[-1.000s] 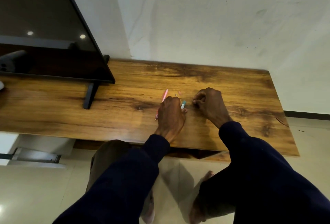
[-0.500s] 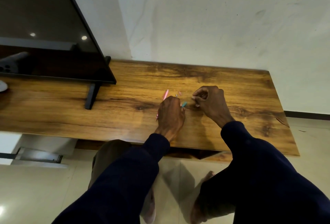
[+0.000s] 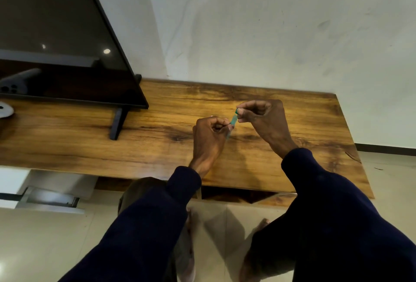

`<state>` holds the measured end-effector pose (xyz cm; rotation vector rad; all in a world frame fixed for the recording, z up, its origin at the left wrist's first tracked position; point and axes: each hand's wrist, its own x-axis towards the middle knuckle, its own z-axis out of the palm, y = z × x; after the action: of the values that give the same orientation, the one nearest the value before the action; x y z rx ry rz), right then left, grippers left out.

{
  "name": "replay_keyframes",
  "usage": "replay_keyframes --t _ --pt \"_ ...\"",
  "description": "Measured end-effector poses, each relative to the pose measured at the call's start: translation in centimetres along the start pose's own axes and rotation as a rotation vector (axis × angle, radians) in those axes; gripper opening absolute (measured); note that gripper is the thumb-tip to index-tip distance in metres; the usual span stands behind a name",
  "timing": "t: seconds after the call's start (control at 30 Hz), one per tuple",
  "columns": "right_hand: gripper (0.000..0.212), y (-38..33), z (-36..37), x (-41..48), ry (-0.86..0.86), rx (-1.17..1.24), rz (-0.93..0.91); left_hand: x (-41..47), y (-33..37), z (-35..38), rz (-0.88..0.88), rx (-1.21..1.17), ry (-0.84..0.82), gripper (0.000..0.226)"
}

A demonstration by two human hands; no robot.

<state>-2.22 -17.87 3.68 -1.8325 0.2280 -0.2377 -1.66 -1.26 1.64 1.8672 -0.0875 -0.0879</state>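
Observation:
Over the middle of a wooden table (image 3: 90, 146), both my hands are raised a little off the surface. A small teal stick-like piece (image 3: 233, 120) runs between them. My left hand (image 3: 208, 137) pinches its lower end with curled fingers. My right hand (image 3: 264, 117) pinches its upper end between thumb and fingertips. What the teal piece is cannot be made out. The pink pen seen earlier is hidden behind my left hand.
A large dark TV screen (image 3: 56, 45) stands at the back left on a black foot (image 3: 117, 124). A white object (image 3: 4, 109) lies at the table's left edge. A white wall runs behind the table. Tiled floor and my feet are below.
Both hands have lifted off the table and moved slightly up and right. The teal piece, which lay between them on the wood, is now held in the air by both.

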Motion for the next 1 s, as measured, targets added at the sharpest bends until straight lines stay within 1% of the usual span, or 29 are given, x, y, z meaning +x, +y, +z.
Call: replay_keyframes --t 0.23,0.43,0.6,0.73,1.0 --pt "0.015 -0.8 -0.1 -0.1 -0.017 -0.022 -0.025 0.0 0.2 -0.3 0.017 -0.041 0.008 0.012" --pt "0.012 -1.2 0.0 -0.2 -0.023 -0.021 -0.038 0.1 0.2 -0.5 0.03 -0.043 0.015 0.011" --pt "0.007 -1.8 -0.3 0.1 -0.057 -0.091 -0.05 0.0 0.3 -0.6 0.051 -0.031 0.032 0.011" --pt "0.009 -2.2 -0.6 0.2 -0.088 -0.162 -0.075 0.0 0.3 -0.8 0.061 -0.022 0.017 0.01" --pt "0.008 -2.2 -0.3 0.4 -0.12 -0.189 -0.076 0.1 0.3 -0.8 0.05 -0.043 0.027 0.011"
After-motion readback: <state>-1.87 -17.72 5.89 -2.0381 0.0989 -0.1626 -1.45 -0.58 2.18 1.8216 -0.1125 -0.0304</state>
